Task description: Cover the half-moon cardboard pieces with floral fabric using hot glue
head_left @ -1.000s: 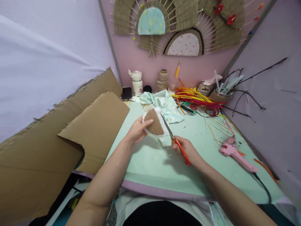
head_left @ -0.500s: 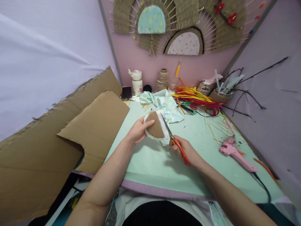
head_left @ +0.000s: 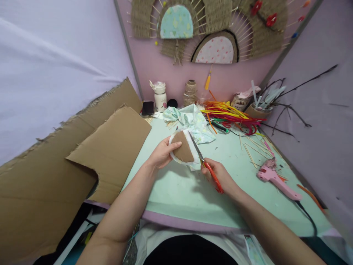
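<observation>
My left hand (head_left: 163, 152) pinches a half-round cardboard piece (head_left: 183, 148) with the thumb on its brown face. White-backed fabric (head_left: 194, 139) borders the cardboard all round. In my right hand (head_left: 217, 173) are red-handled scissors (head_left: 211, 170), their blades pointing up and away along the straight side of the fabric. The blades lie close to that edge; whether they are fully closed I cannot tell. A strip of fabric hangs below the piece near the blades. Just behind lies a crumpled green-patterned cloth (head_left: 193, 119).
Large cardboard sheets (head_left: 118, 143) lean at the left. On the right rest a pink glue gun (head_left: 278, 182) with a cord and thin sticks (head_left: 252, 154). Along the back are a white bottle (head_left: 160, 96), a twine spool (head_left: 190, 94), colourful pipe cleaners (head_left: 228, 112) and a pot with twigs (head_left: 257, 110).
Hardly anything differs. The scissors and my right hand have shifted very slightly to the right; my left hand keeps its hold on the piece.
</observation>
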Available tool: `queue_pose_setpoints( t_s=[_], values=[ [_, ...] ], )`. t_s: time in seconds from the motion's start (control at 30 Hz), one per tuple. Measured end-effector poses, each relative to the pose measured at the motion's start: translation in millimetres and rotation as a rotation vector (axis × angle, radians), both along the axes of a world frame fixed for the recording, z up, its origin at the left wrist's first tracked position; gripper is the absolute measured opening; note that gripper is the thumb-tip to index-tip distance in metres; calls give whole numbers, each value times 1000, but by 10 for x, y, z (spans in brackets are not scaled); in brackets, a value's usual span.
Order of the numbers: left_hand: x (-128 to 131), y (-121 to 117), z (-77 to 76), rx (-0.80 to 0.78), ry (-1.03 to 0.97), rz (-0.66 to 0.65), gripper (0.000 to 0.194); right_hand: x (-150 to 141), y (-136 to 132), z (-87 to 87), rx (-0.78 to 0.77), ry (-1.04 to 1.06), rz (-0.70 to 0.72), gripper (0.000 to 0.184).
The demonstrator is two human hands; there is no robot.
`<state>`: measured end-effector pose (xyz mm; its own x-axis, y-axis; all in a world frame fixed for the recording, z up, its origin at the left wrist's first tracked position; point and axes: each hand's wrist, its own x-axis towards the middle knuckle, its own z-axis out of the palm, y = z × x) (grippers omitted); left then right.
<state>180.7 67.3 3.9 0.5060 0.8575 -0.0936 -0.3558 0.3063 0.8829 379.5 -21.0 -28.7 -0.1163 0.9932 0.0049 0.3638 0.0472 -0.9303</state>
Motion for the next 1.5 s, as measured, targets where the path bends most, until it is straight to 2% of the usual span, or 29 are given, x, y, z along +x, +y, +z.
queue_pose_setpoints(
  t_s=[0.2, 0.57, 1.1, 1.5],
  values=[
    [-1, 3, 3, -39, 14, 8, 39, 9, 4, -32, -11, 21, 8, 45],
    [-1, 4, -24, -27, 53, -23, 39, -19, -25, 94, 17, -86, 25, 43],
    [-10, 8, -39, -18, 62, -80, 39, 6, -2, 9, 4, -20, -10, 47],
    [-18, -7, -20, -37, 136, -117, 39, -13, -20, 111, 43, -136, 17, 45]
  ],
)
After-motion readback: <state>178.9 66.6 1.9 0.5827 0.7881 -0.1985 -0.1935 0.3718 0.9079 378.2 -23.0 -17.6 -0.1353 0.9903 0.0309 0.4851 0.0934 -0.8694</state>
